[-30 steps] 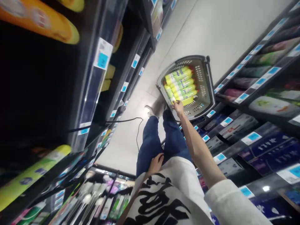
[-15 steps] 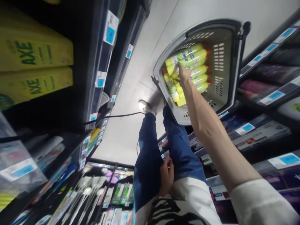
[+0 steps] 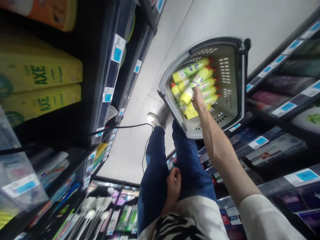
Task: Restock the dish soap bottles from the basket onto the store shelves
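Observation:
Inside a grey shopping basket (image 3: 200,133), my right hand (image 3: 199,99) is closed around a yellow bottle (image 3: 198,80), near its pale cap end. This bottle lies tilted on top of other yellow bottles (image 3: 211,90) with red caps, packed side by side. Another yellow bottle (image 3: 191,69) lies along the basket's far-left side, apart from the held one. My left hand (image 3: 174,182) rests low in front of my body, between my thighs. Its fingers are curled in, and nothing shows in them.
Shelves hold yellow AXE packs (image 3: 42,75) on the left and packaged goods (image 3: 275,150) on the right. White utensils (image 3: 91,215) hang at lower left. A black cable (image 3: 125,126) crosses the aisle floor (image 3: 125,155) near my shoe (image 3: 155,120).
My right hand has taken hold of a yellow bottle and swung its near end right and toward me. The basket now appears lower and slightly left in view. My left hand stays curled.

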The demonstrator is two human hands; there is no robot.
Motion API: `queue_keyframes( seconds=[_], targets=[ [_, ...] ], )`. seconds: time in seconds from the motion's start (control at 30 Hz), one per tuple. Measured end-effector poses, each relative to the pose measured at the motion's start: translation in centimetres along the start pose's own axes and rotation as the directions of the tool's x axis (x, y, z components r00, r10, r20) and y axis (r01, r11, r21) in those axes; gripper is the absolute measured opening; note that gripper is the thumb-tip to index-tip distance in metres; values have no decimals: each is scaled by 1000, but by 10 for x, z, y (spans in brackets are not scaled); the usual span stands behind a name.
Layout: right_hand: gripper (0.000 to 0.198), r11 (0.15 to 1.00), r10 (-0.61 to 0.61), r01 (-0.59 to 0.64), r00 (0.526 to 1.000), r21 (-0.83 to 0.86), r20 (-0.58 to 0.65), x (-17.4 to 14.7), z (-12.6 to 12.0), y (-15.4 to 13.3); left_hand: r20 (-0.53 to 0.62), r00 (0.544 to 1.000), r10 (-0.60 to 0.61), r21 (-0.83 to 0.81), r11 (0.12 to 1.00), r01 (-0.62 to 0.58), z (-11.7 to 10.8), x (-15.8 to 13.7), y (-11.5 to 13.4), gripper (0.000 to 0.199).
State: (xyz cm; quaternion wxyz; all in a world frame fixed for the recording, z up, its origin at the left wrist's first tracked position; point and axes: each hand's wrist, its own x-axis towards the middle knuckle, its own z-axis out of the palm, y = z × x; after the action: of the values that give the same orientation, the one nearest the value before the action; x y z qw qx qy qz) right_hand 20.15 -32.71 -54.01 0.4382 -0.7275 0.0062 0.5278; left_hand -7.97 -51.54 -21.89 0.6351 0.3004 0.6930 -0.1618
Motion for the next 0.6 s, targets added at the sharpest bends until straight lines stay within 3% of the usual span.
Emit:
queue_keyframes(
  seconds=[0.1, 0.23, 0.33, 0.47, 0.6],
  targets=[
    [15, 984, 141, -146, 988, 101, 60, -50, -12, 9, 20, 999, 47, 5, 999, -48, 2, 2, -5, 16],
    [43, 923, 291, -321, 943, 213, 161, -118, -22, 26, 48, 996, 76, -9, 997, -75, 8, 6, -10, 19],
    [51, 907, 352, -390, 909, 161, 223, -157, -25, 34, 73, 990, 119, -52, 992, -116, 11, 17, -13, 19],
    [57, 945, 323, -324, 910, -41, 261, -185, -27, 25, 109, 981, 161, -47, 987, -157, 2, 45, -17, 20],
    [59, 967, 247, -206, 907, -152, 342, -194, -27, -5, 66, 977, 201, 12, 979, -202, -27, 81, -23, 26]
  ],
)
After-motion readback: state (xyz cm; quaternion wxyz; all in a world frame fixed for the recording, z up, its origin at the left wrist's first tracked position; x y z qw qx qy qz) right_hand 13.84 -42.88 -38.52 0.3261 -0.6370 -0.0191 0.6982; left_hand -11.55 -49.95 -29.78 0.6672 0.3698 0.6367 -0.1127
